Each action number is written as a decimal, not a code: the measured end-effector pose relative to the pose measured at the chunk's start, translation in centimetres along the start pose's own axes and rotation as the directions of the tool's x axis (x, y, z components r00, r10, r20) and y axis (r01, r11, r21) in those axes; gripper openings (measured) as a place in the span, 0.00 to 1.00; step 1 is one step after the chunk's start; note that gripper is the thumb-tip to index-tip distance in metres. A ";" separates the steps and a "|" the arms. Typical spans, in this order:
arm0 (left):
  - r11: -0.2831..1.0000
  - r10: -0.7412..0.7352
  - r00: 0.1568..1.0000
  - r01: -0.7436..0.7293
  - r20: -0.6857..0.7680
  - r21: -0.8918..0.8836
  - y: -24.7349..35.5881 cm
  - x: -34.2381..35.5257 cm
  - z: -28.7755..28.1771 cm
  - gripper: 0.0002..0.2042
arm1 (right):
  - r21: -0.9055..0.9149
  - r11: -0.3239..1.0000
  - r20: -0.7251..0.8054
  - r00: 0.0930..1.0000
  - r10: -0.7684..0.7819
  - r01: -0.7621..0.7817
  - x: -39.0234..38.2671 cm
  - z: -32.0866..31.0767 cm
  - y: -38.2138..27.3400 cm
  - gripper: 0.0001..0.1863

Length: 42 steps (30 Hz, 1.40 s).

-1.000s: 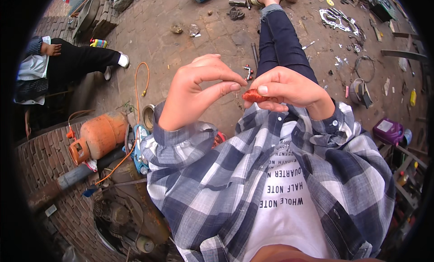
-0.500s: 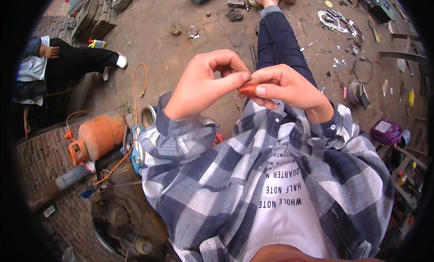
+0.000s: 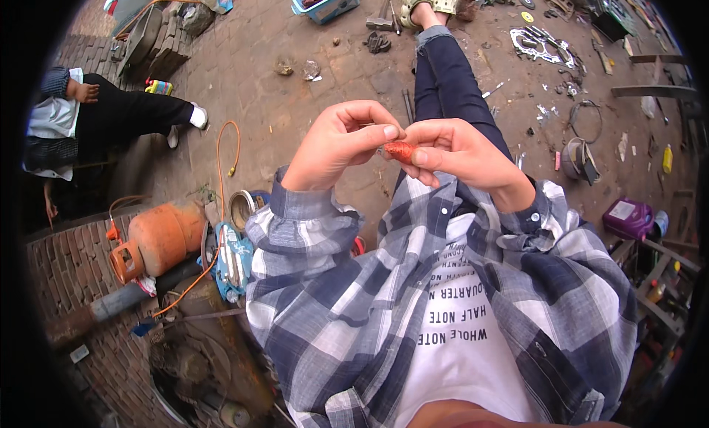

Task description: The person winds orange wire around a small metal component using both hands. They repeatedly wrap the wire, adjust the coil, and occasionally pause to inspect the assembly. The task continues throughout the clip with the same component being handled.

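Observation:
A small, glossy red, tapered piece with a speckled surface (image 3: 401,152) is pinched between the thumb and fingers of my right hand (image 3: 469,156). I cannot tell its exact kind. Close against its left end, my left hand (image 3: 341,141) has thumb and forefinger pressed together. Whatever those fingertips hold, if anything, is too small to make out. Both hands are raised in front of my checked shirt, above my outstretched legs in dark jeans.
A blue basket (image 3: 329,7) of dark reddish things stands ahead, beside a hammer (image 3: 382,16). Metal parts lie scattered at right, near a purple jug (image 3: 628,217). An orange gas cylinder (image 3: 164,237) and hose are at left. Another person (image 3: 129,103) sits far left.
My view has tilted a little, bringing more of the blue basket in. The red piece stays in my right hand, and more of it shows as my left fingertips shift along its end.

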<state>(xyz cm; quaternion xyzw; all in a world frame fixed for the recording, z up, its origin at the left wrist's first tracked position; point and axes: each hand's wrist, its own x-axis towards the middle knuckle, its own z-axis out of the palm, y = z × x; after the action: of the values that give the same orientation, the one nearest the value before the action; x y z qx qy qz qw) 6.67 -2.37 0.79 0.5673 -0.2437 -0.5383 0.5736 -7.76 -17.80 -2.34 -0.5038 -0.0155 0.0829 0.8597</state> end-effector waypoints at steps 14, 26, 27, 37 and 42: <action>0.981 0.191 0.956 -0.188 -0.221 0.034 -0.7 -0.1 2.3 0.04 | -0.265 0.922 -0.338 0.869 -0.363 0.282 0.4 1.4 -0.3 0.17; 0.562 0.631 0.754 -0.284 -0.181 0.777 0.8 -2.6 5.1 0.03 | -0.907 0.339 -0.059 0.722 -0.689 0.250 0.5 0.5 -1.6 0.17; 0.529 0.648 0.746 -0.294 -0.155 0.796 1.1 -2.8 5.1 0.03 | -0.911 0.327 -0.033 0.745 -0.667 0.253 0.4 0.5 -1.7 0.17; 0.725 0.491 0.869 -0.365 -0.067 0.584 3.7 -1.6 1.6 0.04 | -0.795 0.458 0.126 0.847 -0.517 0.397 0.5 0.4 -2.6 0.20; 0.938 0.229 0.966 -0.185 -0.123 0.294 3.9 -1.4 1.2 0.07 | -0.652 0.625 0.091 0.863 -0.496 0.428 0.9 0.2 -1.0 0.27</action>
<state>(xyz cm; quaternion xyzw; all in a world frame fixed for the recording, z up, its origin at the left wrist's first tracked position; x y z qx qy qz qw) 6.53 -2.49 5.10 0.6539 -0.3305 -0.3892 0.5584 -6.80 -17.94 -1.42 -0.7532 -0.1303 -0.1761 0.6203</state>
